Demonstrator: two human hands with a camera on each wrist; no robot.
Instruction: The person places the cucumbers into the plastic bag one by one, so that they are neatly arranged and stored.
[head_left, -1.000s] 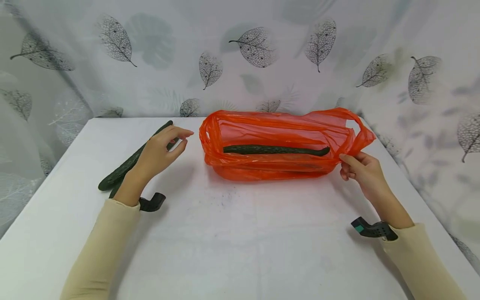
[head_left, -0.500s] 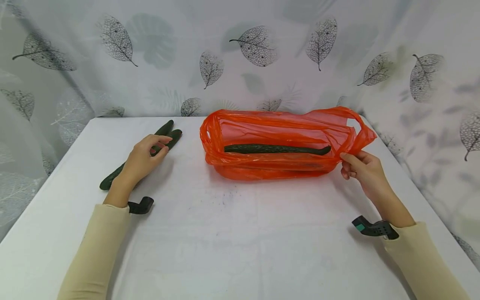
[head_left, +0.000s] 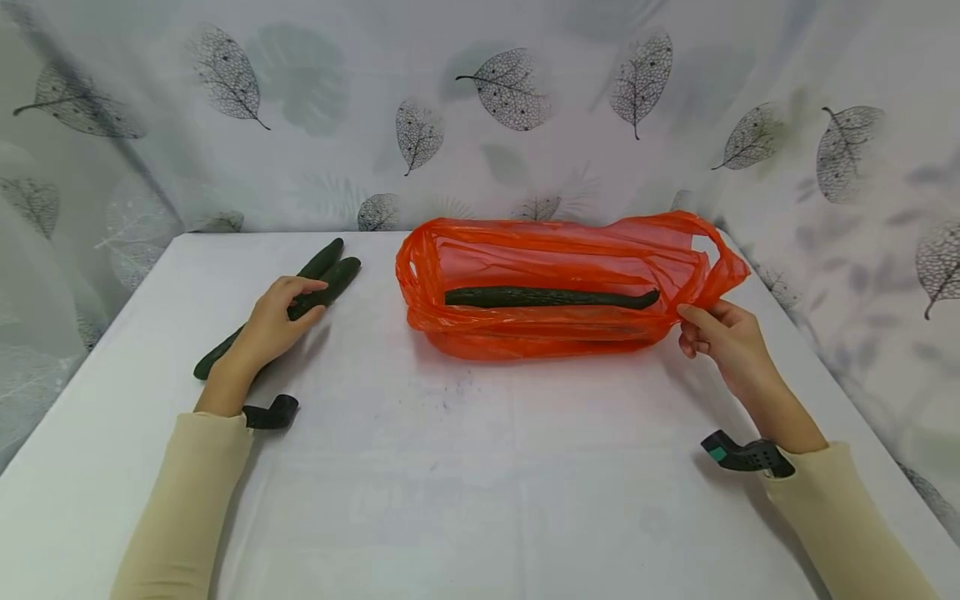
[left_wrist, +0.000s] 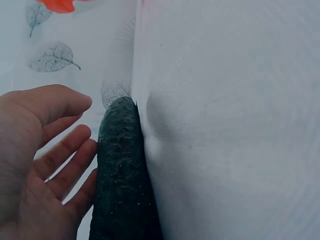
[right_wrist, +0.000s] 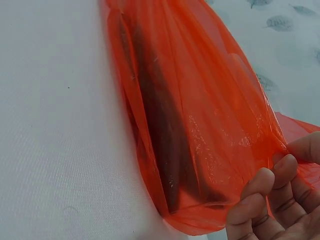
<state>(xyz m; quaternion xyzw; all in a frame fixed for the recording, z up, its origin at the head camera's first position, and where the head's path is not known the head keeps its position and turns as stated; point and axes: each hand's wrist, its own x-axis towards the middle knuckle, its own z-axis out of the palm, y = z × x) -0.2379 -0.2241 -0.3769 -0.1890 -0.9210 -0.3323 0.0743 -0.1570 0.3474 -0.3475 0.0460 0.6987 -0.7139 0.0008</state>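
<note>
Two dark green cucumbers lie side by side at a slant on the left of the table, the nearer cucumber (head_left: 343, 275) partly over the farther cucumber (head_left: 322, 257). My left hand (head_left: 266, 325) is over their middle, thumb and fingers spread apart on either side of the nearer one. In the left wrist view the fingers (left_wrist: 75, 150) are loosely bent beside the bumpy cucumber (left_wrist: 122, 175), not closed round it. My right hand (head_left: 731, 346) pinches the right edge of a red plastic bag (head_left: 517, 346). Inside the bag's open mouth lies a long cucumber (head_left: 551, 297).
A white cloth covers the table (head_left: 480, 467). Behind and along the sides hangs a pale curtain (head_left: 330, 125) printed with leaves. A black wrist device (head_left: 273, 412) sits on the left wrist, another wrist device (head_left: 746, 457) on the right.
My left hand has moved left and towards me, from above the cucumbers' far ends to their middle. The right hand keeps its pinch on the bag, which stays in place.
</note>
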